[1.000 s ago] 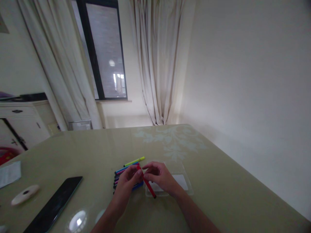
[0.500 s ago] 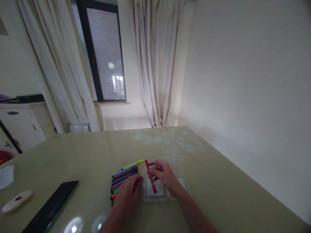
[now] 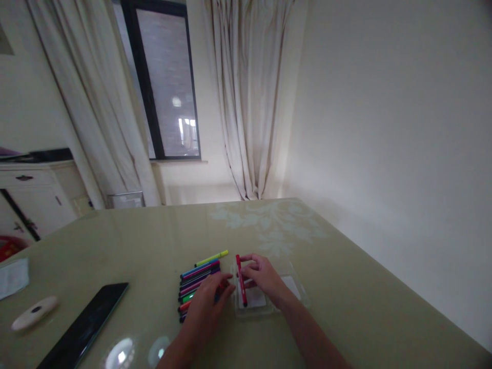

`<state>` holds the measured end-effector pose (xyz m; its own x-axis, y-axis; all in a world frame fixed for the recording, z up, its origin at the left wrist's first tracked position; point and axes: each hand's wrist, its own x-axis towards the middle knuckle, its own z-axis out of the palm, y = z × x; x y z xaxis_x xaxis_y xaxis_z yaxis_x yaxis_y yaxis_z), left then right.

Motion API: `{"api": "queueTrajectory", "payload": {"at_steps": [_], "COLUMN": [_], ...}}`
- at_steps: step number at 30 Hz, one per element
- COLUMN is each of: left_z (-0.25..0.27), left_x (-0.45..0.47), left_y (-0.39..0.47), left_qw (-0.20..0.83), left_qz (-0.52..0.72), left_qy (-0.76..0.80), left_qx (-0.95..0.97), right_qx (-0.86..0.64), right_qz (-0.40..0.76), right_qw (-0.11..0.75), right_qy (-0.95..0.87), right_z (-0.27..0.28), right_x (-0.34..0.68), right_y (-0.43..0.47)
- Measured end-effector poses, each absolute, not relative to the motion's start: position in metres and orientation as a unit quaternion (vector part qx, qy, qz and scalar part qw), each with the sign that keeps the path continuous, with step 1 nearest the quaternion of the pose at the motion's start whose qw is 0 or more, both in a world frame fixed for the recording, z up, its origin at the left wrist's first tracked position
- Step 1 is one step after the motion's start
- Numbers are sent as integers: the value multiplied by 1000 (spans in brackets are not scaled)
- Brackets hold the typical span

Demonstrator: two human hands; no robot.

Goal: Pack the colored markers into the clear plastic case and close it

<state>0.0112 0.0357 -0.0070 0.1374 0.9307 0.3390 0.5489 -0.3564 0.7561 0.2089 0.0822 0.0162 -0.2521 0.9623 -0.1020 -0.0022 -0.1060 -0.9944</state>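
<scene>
Between the fingertips of my right hand is a red felt-tip pen, held almost upright in the picture over a clear plastic case. The case lies opened flat, with whitish panels inside. My left hand is at the case's left edge, thumb and fingers apart with nothing seen in them; whether it touches the case I cannot tell. Under and beside that hand lies a row of several felt-tip pens in blue, purple, green and orange, partly hidden by it. A yellow felt-tip pen lies at the row's far end.
A black tablet-like slab lies on the greenish table to the left. Beyond it are a white oval object and a pale folded cloth or tissue. A wall runs along the table's right side.
The red pen has turned more upright and shifted slightly right in my right hand. My left hand has moved right toward the case, and its fingers have spread.
</scene>
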Motion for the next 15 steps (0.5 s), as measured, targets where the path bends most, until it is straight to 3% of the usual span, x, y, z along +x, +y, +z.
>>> {"api": "queueTrajectory", "payload": {"at_steps": [15], "left_z": [-6], "left_x": [24], "left_y": [29], "left_qw": [316], "left_qz": [415], "left_qy": [488], "left_qx": [700], "right_qx": [-453], "right_qz": [590], "right_qw": [399], "right_qy": [-536], "right_z": [17], "right_x": [205], "right_y": [82]}}
